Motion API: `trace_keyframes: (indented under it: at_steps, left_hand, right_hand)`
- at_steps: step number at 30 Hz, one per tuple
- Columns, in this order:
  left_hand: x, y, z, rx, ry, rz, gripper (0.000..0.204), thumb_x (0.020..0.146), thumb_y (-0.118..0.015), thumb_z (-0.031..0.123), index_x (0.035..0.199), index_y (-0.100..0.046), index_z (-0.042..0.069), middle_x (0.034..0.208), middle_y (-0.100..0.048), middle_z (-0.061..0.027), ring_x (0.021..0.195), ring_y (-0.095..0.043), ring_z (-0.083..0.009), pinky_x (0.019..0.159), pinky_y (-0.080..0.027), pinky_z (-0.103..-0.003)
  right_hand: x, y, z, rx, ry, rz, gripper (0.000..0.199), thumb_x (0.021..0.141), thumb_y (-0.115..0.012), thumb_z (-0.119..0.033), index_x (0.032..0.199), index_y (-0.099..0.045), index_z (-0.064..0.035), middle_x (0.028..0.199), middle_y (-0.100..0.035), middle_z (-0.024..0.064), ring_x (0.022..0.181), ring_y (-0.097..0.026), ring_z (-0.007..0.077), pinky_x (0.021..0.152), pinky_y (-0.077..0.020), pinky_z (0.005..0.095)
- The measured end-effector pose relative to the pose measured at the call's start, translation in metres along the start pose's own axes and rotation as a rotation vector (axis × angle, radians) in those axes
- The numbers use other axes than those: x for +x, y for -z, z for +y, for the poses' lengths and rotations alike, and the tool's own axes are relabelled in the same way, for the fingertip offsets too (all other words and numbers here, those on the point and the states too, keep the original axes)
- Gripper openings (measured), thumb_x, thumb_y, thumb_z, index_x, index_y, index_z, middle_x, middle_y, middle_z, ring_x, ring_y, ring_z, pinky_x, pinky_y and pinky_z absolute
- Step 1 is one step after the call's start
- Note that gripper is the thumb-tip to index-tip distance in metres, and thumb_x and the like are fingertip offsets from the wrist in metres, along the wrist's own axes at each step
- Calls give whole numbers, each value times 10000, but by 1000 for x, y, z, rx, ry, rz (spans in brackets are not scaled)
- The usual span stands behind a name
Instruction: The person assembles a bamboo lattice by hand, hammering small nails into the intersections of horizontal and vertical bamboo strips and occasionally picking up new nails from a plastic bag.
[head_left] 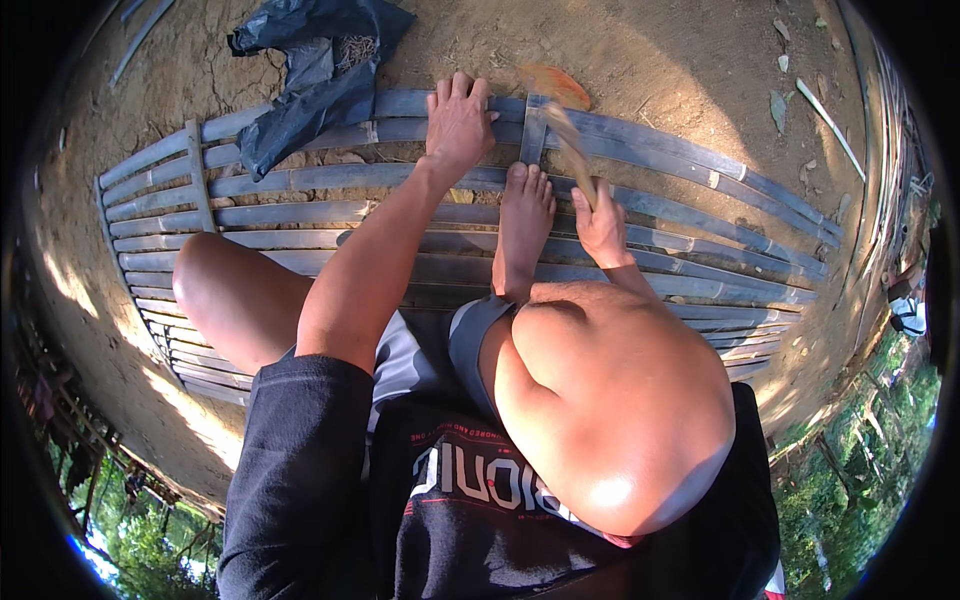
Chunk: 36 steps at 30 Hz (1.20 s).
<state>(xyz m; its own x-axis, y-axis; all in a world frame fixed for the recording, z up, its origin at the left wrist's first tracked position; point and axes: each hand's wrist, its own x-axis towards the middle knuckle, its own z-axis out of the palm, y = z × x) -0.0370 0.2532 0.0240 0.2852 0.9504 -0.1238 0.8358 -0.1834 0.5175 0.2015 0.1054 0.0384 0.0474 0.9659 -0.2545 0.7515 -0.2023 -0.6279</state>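
A frame of long grey bamboo slats [420, 240] lies on the ground before me, with short crosspieces over it. My left hand [460, 125] is closed over the outermost far slats, its fingers bent over their edge. My right hand [602, 225] grips the wooden handle of a hammer [572, 145], smeared by motion. Its far end is over the middle crosspiece [535, 130]; I cannot tell whether they touch. My bare foot [524, 210] presses on the slats just below that crosspiece, between my hands.
A torn black plastic bag [300, 100] lies over the far left slats, with a heap of thin nail-like pieces [355, 50] in it. Another crosspiece [200, 175] spans the left part. An orange-brown leaf [555, 86] lies beyond the frame. Long thin poles [890, 190] lie at the far right.
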Motion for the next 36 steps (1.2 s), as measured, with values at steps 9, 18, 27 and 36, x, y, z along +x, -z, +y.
trace_keyframes:
  at_steps: [9,18,27,36]
  left_hand:
    - [0,-2,-5,14,4,17,331,829,-755,127,1118,-598,88,1171,-537,-129,1149,-500,-354,946,-399,-493]
    - [2,0,0,18,-8,15,346,829,-768,141,1125,-596,94,1162,-539,-133,1131,-507,-353,937,-402,-476]
    - [-4,-4,0,26,6,-8,351,827,-770,139,1124,-589,93,1151,-537,-136,1141,-505,-350,941,-405,-474]
    - [-29,22,-21,-145,-131,128,477,845,-709,64,1302,-572,60,1278,-527,-173,1238,-475,-409,1058,-404,-507]
  right_hand:
    - [2,1,-7,27,-61,-10,333,1032,-603,-344,1092,-572,-18,785,-649,302,794,-633,533,605,-482,559]
    - [-25,-3,-3,34,-74,79,403,1035,-575,-433,1074,-541,-33,766,-641,294,778,-626,541,620,-468,584]
    - [-20,3,-3,16,-193,11,362,1046,-567,-379,1116,-568,-24,803,-658,286,803,-638,520,651,-487,552]
    - [-131,28,47,-99,-523,130,353,1051,-578,-336,1201,-626,-20,1013,-712,219,1008,-677,391,850,-519,452]
